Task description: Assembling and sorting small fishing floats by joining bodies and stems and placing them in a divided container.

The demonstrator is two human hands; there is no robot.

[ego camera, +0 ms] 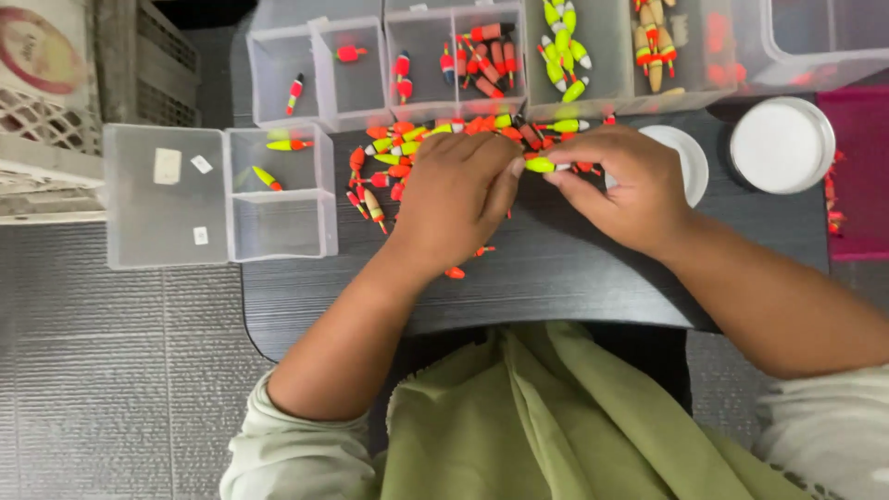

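Note:
A heap of small fishing floats [394,153], orange, yellow-green and red, lies on the dark table [556,268]. My left hand [454,199] rests palm down over the heap's right part, fingers curled among the floats. My right hand [616,185] pinches a yellow-green float [540,165] between thumb and fingertips; my left fingertips touch its other end. Whether my left hand holds more floats under the palm is hidden.
Clear plastic compartment boxes [333,69] line the table's far edge, holding sorted floats. A small clear box [278,190] with two floats and its open lid sit at the left. Two round white lids [782,143] lie at the right. A white crate [46,102] stands far left.

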